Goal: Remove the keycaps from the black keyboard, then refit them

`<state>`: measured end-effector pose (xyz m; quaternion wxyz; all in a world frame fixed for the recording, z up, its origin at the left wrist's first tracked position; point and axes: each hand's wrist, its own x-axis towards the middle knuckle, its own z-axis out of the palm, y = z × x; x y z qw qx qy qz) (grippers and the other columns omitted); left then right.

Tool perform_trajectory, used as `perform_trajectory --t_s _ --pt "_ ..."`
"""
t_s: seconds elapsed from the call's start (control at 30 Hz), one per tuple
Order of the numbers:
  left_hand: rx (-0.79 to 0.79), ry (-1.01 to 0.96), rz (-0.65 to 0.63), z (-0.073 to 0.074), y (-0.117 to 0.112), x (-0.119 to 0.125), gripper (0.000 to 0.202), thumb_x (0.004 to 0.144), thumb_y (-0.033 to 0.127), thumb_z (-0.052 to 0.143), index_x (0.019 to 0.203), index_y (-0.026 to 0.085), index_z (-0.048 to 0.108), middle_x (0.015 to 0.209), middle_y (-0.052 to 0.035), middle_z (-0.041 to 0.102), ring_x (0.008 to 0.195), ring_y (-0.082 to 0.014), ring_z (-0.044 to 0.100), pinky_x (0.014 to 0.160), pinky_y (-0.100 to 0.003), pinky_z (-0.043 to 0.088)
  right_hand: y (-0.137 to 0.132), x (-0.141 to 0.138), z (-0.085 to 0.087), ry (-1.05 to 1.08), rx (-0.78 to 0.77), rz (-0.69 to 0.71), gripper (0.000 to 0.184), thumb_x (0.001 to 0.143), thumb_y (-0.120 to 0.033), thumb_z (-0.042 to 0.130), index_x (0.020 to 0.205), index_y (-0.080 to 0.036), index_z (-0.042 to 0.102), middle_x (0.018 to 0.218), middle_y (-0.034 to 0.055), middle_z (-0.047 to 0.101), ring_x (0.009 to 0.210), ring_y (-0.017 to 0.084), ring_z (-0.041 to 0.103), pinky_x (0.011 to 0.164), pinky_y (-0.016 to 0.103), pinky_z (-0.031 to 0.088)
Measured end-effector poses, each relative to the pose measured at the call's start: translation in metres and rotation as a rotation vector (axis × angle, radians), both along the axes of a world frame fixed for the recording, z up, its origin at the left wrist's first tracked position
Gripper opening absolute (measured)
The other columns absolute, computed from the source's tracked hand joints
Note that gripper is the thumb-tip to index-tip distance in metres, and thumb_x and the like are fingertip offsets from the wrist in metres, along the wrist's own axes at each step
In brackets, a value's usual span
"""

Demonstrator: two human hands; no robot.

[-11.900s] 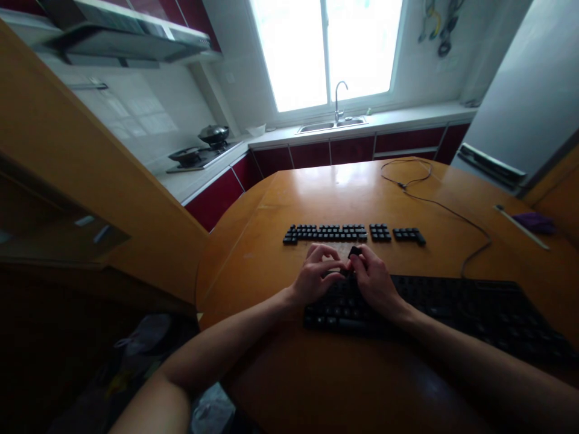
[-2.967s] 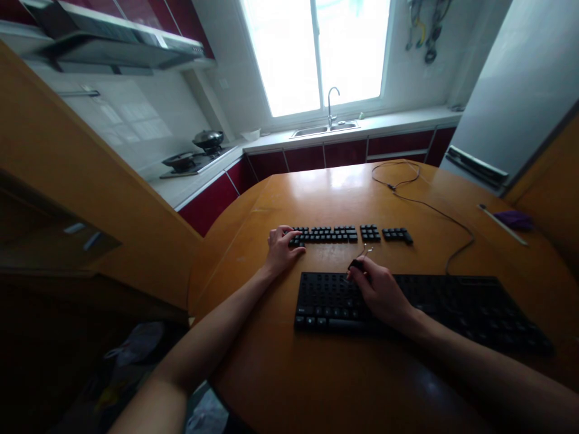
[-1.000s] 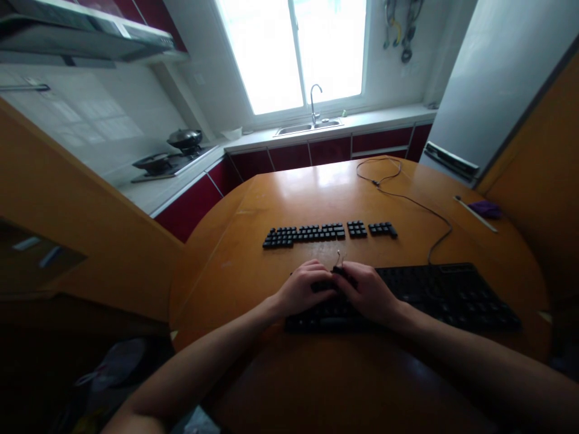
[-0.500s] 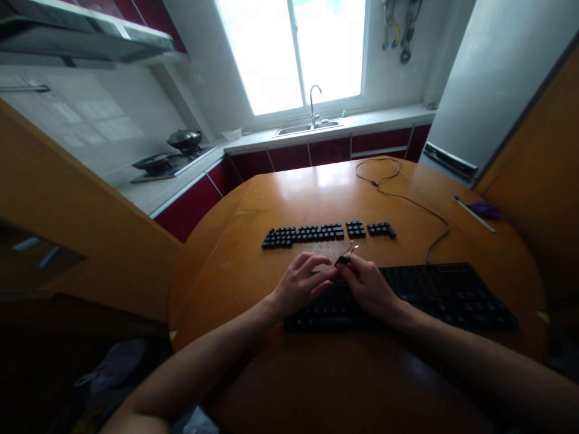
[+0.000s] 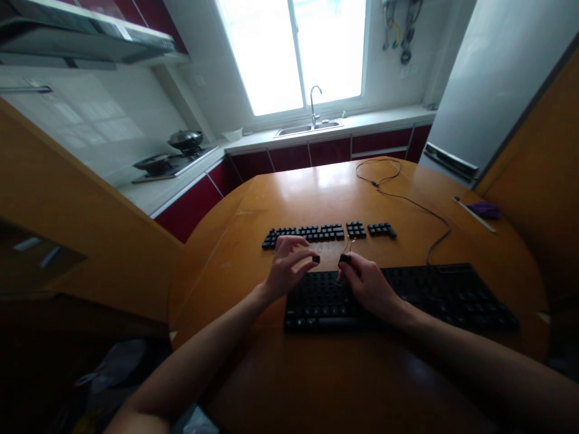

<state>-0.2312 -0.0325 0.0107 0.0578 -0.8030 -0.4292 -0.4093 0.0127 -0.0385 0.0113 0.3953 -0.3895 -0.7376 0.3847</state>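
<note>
A black keyboard point(image 5: 407, 295) lies on the round wooden table point(image 5: 344, 193), with many of its left keys gone. Removed black keycaps point(image 5: 325, 232) stand in a neat row farther back. My left hand point(image 5: 287, 268) hovers above the keyboard's far left corner and pinches a small black keycap point(image 5: 315, 259) in its fingertips. My right hand point(image 5: 368, 280) rests over the keyboard and grips a small black keycap puller point(image 5: 345, 258) with thin wire loops pointing up.
The keyboard's cable point(image 5: 407, 202) snakes across the back of the table. A purple thing point(image 5: 485, 209) and a thin stick lie at the table's right edge. Behind are a counter with sink point(image 5: 307, 126), a stove with pots point(image 5: 172, 154) and a fridge point(image 5: 488, 84).
My left hand has drawn away to the left from my right hand, now holding a keycap in its fingertips. My right hand with the puller has stayed over the keyboard.
</note>
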Motion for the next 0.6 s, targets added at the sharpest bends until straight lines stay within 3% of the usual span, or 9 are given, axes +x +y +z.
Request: perform_trajectory --t_s 0.07,0.23,0.37,0.6 --pt "-0.038 0.013 0.117 -0.004 0.017 -0.018 0.014 0.088 0.040 0.073 0.093 0.029 0.079 0.113 -0.0072 0.060 0.105 -0.0240 0.049 0.091 -0.040 0.048 0.002 0.000 -0.001 -0.008 0.007 -0.005 0.026 0.099 -0.032 0.049 0.078 -0.020 0.058 0.069 0.0006 0.061 0.063 0.015 0.056 0.063 0.027 0.041" --pt "-0.137 0.075 0.233 -0.025 0.046 -0.050 0.011 0.082 0.034 0.079 0.092 0.029 0.081 0.117 -0.0065 0.060 0.111 -0.0258 0.048 0.100 -0.046 0.044 0.003 0.001 -0.005 -0.027 0.020 0.031 0.025 0.099 -0.032 0.050 0.080 -0.019 0.060 0.071 0.0014 0.063 0.064 0.016 0.056 0.063 0.028 0.042" --pt "-0.208 0.123 0.294 -0.033 0.047 -0.052 0.012 0.081 0.033 0.080 0.093 0.030 0.081 0.118 -0.0060 0.059 0.112 -0.0270 0.046 0.100 -0.047 0.044 0.003 0.002 -0.005 -0.038 0.020 0.040 0.026 0.099 -0.034 0.050 0.080 -0.019 0.060 0.071 0.0019 0.064 0.066 0.017 0.058 0.063 0.028 0.043" --pt "-0.220 0.132 0.318 -0.028 0.042 -0.048 0.028 0.081 0.035 0.079 0.108 0.028 0.078 0.118 -0.0070 0.055 0.110 -0.0272 0.046 0.101 -0.047 0.044 0.002 0.002 -0.004 -0.034 -0.007 0.055 0.026 0.098 -0.034 0.051 0.079 -0.019 0.059 0.072 0.0022 0.064 0.066 0.017 0.059 0.063 0.028 0.044"
